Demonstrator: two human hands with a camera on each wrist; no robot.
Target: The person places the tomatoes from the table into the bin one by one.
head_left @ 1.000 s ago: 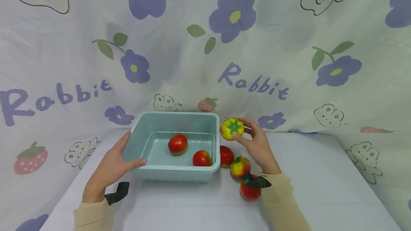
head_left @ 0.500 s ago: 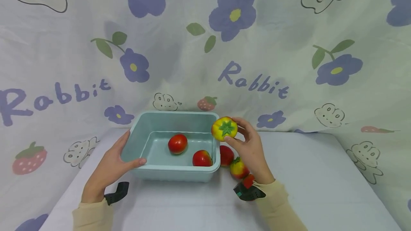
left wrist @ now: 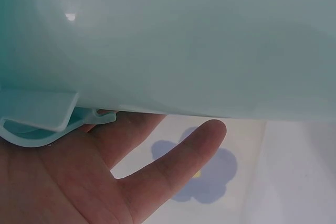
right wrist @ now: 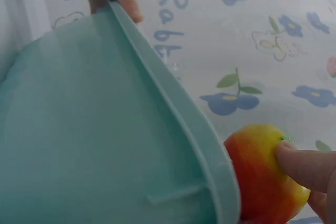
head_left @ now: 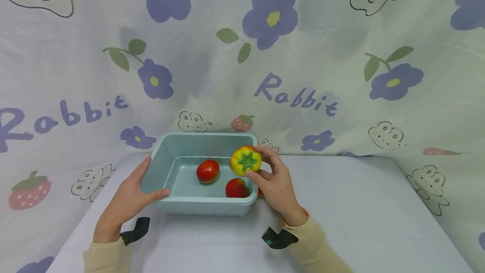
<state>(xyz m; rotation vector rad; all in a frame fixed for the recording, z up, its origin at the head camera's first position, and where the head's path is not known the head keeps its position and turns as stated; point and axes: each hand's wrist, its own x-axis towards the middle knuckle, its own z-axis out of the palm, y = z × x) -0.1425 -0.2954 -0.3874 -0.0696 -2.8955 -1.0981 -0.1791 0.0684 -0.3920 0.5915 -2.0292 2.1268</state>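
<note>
A pale blue-green plastic basin (head_left: 204,205) stands on the table. My left hand (head_left: 126,201) holds its left corner, with the thumb over the near rim; in the left wrist view some fingers extend past the basin wall. My right hand (head_left: 278,184) pinches a yellow-and-red tomato (head_left: 245,161) with a green star-shaped top, over the basin's right side. In the right wrist view the thumb presses on this tomato (right wrist: 257,177) just beyond the rim. Inside the basin lie a red tomato (head_left: 208,171) in the middle and another red tomato (head_left: 236,188) at the near right.
Red bits of other tomatoes show beside the basin and behind my right wrist; the rest of them is hidden. A white cloth (head_left: 363,222) covers the table. A printed curtain (head_left: 212,79) with flowers and rabbits hangs behind.
My right hand has carried the yellow-and-red tomato leftward, from outside the basin's right wall to over its inside. The left hand has kept its place on the basin.
</note>
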